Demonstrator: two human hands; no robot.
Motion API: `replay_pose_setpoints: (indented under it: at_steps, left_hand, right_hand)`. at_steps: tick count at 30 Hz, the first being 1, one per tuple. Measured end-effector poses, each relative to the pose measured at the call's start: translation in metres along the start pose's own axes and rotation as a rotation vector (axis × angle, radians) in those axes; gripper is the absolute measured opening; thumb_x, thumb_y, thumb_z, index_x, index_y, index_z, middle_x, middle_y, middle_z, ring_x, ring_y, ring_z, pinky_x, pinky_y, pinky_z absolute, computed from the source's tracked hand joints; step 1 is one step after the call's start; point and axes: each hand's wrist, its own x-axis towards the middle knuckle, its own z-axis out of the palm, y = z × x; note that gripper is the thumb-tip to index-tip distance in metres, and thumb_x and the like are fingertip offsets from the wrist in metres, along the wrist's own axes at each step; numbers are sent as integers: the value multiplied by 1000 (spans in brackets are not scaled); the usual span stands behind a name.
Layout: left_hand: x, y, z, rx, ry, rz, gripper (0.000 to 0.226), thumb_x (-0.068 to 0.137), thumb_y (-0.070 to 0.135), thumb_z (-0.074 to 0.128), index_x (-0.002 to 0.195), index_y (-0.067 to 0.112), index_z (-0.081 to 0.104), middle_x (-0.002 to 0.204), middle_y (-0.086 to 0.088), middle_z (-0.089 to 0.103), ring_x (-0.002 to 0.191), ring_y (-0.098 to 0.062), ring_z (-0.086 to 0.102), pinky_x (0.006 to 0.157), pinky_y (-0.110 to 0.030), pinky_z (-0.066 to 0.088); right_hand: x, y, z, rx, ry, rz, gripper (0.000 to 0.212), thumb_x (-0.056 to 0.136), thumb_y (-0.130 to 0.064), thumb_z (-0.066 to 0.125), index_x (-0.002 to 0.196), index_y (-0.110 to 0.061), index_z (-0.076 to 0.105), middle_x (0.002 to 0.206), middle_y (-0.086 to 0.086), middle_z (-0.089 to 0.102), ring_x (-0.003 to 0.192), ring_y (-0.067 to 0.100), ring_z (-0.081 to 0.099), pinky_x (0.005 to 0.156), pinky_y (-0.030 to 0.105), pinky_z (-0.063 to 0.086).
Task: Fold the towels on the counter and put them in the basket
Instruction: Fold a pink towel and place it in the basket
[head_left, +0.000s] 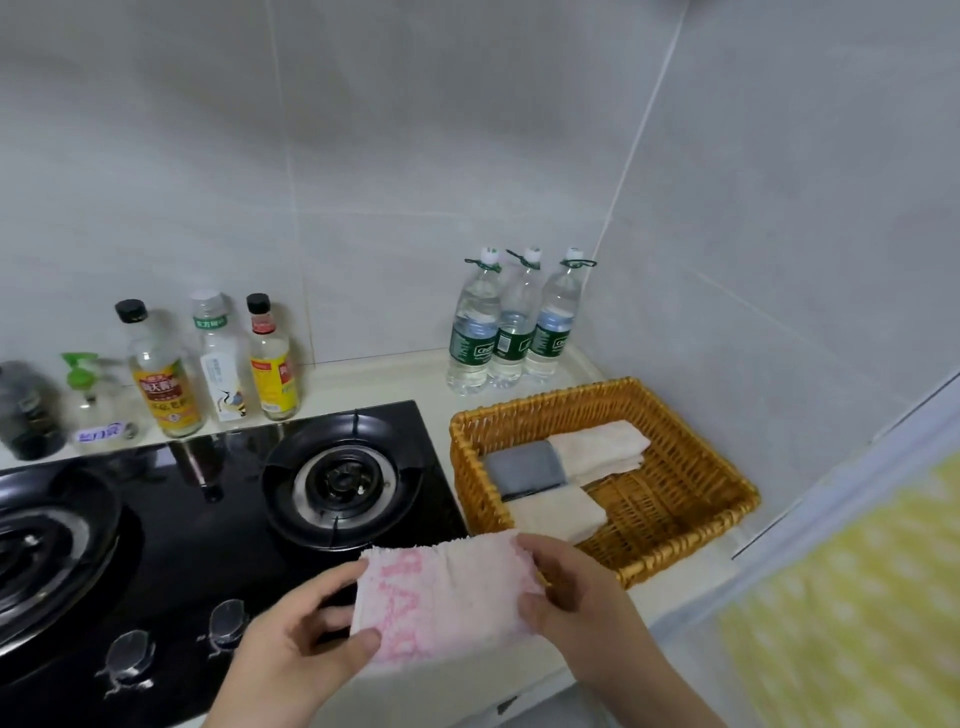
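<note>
Nearest me, my left hand (306, 639) pinched the left edge of the pink towel (441, 597), thumb on top and fingers curled beneath. My right hand (571, 597) gripped its right edge the same way. The towel was stretched, already folded, between them, just in front of the basket (691, 535) and over the counter (395, 382) edge.

I judged it light, soft and floppy, not slippery. Held by one corner it would likely sag open, so pinching all layers at both short edges looked right.

In the basket's left end lay a grey towel (527, 467) and two cream towels (597, 447), folded; its right half showed bare wicker.

I could not count the pink towel's layers, and the fingertips under it were hidden. Right of the basket was only a yellow blur. Whether more towels waited was out of view.
</note>
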Motion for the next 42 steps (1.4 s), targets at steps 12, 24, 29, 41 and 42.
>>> replay_pose_setpoints:
  at_steps: [12, 24, 29, 41, 42]
  left_hand:
    - [65, 13, 124, 16, 68, -23, 52, 69, -21, 71, 105, 17, 69, 88, 5, 76, 77, -10, 71, 64, -15, 55]
    - [150, -7, 259, 384, 117, -223, 46, 76, 8, 74, 106, 35, 53, 109, 6, 58, 81, -6, 64, 61, -14, 51]
    - [156, -32, 285, 764, 16, -498, 59, 80, 40, 66, 130, 34, 36, 130, -1, 38, 113, -18, 54, 96, -26, 43]
    - [161, -61, 289, 1370, -110, -646, 40, 98, 28, 39, 133, 9, 45, 138, -13, 41, 123, -25, 49, 100, -26, 42]
    - [163, -63, 290, 1383, -117, -659, 41, 99, 25, 38, 135, 8, 45, 140, -14, 40, 126, -25, 47, 101, -27, 42]
  right_hand:
    - [64, 25, -101, -114, 40, -4, 48, 90, -9, 60, 113, -51, 55, 113, -24, 58, 99, 1, 55, 84, 11, 44]
    - [177, 77, -225, -301, -216, 63, 65, 73, -18, 60, 133, -41, 49, 132, -19, 52, 124, 2, 47, 110, 30, 38]
    - [205, 98, -223, -511, -525, 181, 46, 67, -19, 63, 108, -36, 53, 103, -10, 61, 90, 5, 58, 75, 20, 48]
    - [229, 106, -157, -969, -850, 31, 45, 85, -21, 59, 124, -3, 45, 99, 8, 53, 94, 27, 58, 57, 26, 38]
    - [230, 107, -155, -996, -871, 0, 40, 88, -18, 56, 123, -1, 45, 96, 9, 50, 98, 29, 57, 62, 26, 40]
